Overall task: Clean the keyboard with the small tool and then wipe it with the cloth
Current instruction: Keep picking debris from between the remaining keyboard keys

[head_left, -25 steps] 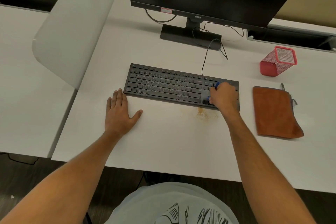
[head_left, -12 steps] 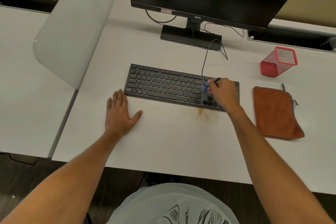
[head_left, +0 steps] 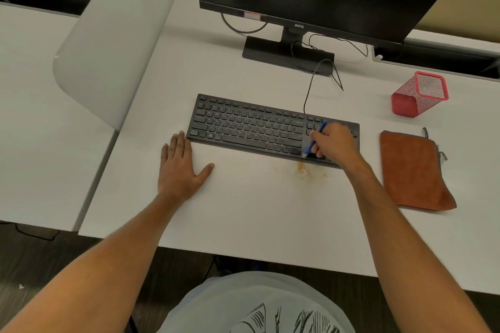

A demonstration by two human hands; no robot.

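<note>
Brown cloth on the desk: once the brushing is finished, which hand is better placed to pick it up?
Right, probably. The right hand works at the keyboard's right end, with the brown cloth just beyond it. It must first put down the blue brush. The left hand lies flat on the desk at the keyboard's far end.

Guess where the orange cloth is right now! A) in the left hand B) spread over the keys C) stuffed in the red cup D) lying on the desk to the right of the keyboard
D: the orange cloth lies flat on the desk, off to the right of the keyboard, with neither hand touching it; the right hand holds the small blue tool over the keys instead.
</note>
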